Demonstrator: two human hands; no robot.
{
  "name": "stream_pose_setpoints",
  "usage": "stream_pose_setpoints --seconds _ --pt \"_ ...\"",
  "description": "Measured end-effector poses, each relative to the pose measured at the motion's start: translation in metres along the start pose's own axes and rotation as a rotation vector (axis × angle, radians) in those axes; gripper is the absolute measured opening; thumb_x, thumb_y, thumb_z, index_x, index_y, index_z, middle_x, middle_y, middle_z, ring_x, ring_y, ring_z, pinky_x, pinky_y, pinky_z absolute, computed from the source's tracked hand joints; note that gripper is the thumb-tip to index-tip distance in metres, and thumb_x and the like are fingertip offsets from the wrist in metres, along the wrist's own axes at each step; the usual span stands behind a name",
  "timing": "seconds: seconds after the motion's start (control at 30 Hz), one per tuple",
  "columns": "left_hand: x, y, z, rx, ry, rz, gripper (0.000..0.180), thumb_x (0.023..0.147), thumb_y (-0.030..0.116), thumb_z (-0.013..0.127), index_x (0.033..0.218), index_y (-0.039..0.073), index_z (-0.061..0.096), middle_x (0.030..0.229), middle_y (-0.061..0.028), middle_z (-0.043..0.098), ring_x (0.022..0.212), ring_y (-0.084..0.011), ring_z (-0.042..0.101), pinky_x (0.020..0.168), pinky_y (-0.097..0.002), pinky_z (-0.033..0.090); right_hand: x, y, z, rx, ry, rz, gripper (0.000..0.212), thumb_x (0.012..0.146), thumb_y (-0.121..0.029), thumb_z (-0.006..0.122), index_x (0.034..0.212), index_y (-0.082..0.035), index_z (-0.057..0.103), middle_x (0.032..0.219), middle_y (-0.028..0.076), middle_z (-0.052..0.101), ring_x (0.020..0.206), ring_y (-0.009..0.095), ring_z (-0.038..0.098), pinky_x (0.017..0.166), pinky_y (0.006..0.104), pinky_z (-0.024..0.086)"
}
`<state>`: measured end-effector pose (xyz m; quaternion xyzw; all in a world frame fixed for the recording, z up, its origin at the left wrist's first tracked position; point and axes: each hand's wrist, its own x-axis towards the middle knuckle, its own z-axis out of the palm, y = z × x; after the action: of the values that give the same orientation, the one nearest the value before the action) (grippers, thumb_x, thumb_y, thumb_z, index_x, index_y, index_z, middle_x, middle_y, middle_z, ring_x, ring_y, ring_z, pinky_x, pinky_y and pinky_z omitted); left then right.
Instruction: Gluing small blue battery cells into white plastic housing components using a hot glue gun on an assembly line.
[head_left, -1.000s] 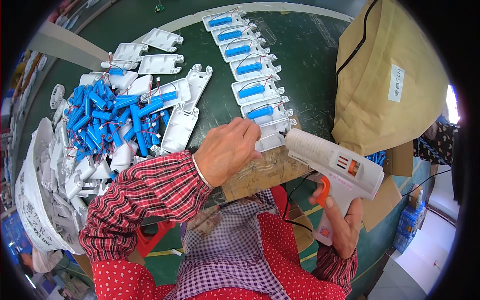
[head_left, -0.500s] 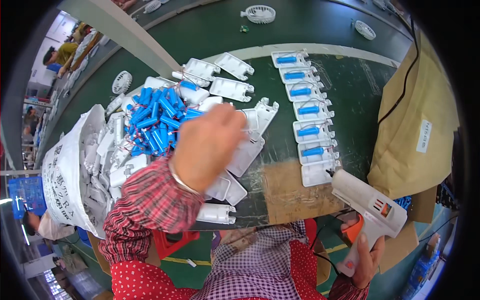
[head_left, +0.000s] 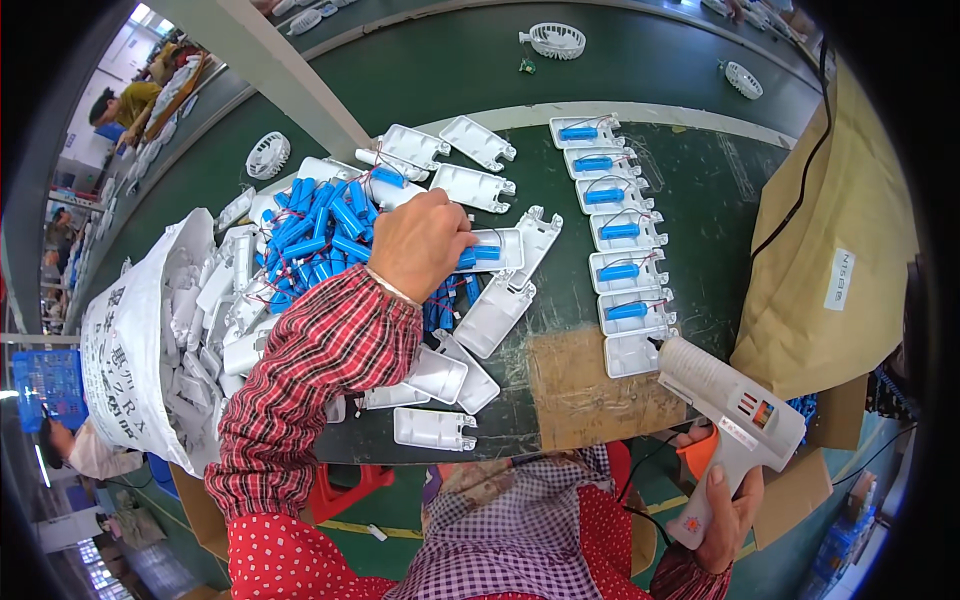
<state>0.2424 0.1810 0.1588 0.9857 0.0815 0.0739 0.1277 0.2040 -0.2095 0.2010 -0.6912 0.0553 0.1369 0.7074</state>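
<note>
My left hand [head_left: 420, 245] is curled, fingers together, over the right side of a heap of blue cylindrical battery cells [head_left: 305, 230] with thin red and dark wires. Its fingertips are beside a white plastic shell [head_left: 510, 245] with blue cells at it; what they pinch is hidden. My right hand [head_left: 730, 515] grips the handle of a white glue gun [head_left: 735, 400] with an orange trigger. The gun's dark nozzle is at the nearest shell [head_left: 630, 355] of a column, which has no cell in it. Several shells farther up [head_left: 618, 232] each hold one blue cell.
A white sack [head_left: 130, 350] of white parts leans open at the left. Loose shells [head_left: 435, 428] lie mid-table near a brown cardboard patch [head_left: 575, 390]. A tan bag [head_left: 820, 240] stands right. Round white fan parts [head_left: 555, 40] lie on the green belt [head_left: 430, 60] beyond.
My left hand has come down and slightly left onto the cells and shell, its blur gone. The right hand keeps the glue gun at the same shell. The view has shifted slightly.
</note>
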Motion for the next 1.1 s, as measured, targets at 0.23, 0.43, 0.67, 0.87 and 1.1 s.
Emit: stream_pose_setpoints --seconds 0.23,0.43,0.67,0.87,1.1 --pt "-0.013 -0.011 -0.003 -0.018 0.126 0.123 0.017 0.074 0.01 0.073 0.085 0.001 0.064 0.09 -0.01 0.06 0.086 -0.0292 0.06 0.071 -0.0379 0.049 0.001 -0.005 0.006 0.013 0.027 0.023 0.055 0.084 -0.003 0.053 0.134 0.012 0.033 0.115 0.029 0.058 0.105 0.035 0.061 0.099 0.046 0.045" --pt "-0.015 -0.004 0.001 0.255 0.102 0.175 0.012 0.071 0.006 0.071 0.077 0.003 0.062 0.087 -0.01 0.058 0.088 -0.0284 0.058 0.073 -0.0388 0.05 -0.002 -0.006 0.002 0.011 0.014 0.007 0.056 0.084 -0.003 0.054 0.134 0.012 0.033 0.116 0.029 0.058 0.106 0.036 0.061 0.1 0.0468 0.045" --pt "-0.02 -0.006 -0.021 -0.317 0.198 0.052 0.01 0.092 0.006 0.054 0.097 -0.001 0.049 0.088 -0.0166 0.064 0.073 -0.0342 0.066 0.063 -0.0381 0.052 -0.008 -0.004 -0.001 0.028 0.018 -0.023 0.055 0.084 -0.003 0.054 0.133 0.011 0.034 0.116 0.029 0.058 0.105 0.037 0.061 0.099 0.0476 0.045" --pt "-0.025 0.043 -0.039 -1.599 -0.546 -0.424 0.008 0.097 0.009 0.05 0.098 0.001 0.048 0.109 -0.0243 0.061 0.084 -0.0256 0.069 0.067 -0.0323 0.06 -0.005 -0.003 -0.007 0.106 0.023 -0.048 0.055 0.084 -0.004 0.057 0.134 0.01 0.037 0.115 0.028 0.06 0.107 0.038 0.061 0.099 0.0488 0.044" --pt "-0.023 0.094 -0.002 -1.754 -0.837 -0.424 0.025 0.089 0.0 0.06 0.113 -0.004 0.052 0.095 -0.0136 0.064 0.081 -0.0193 0.067 0.066 -0.0252 0.057 -0.012 -0.004 -0.017 0.111 -0.001 0.015 0.054 0.086 -0.006 0.057 0.133 0.01 0.037 0.118 0.028 0.059 0.11 0.038 0.06 0.1 0.0495 0.043"
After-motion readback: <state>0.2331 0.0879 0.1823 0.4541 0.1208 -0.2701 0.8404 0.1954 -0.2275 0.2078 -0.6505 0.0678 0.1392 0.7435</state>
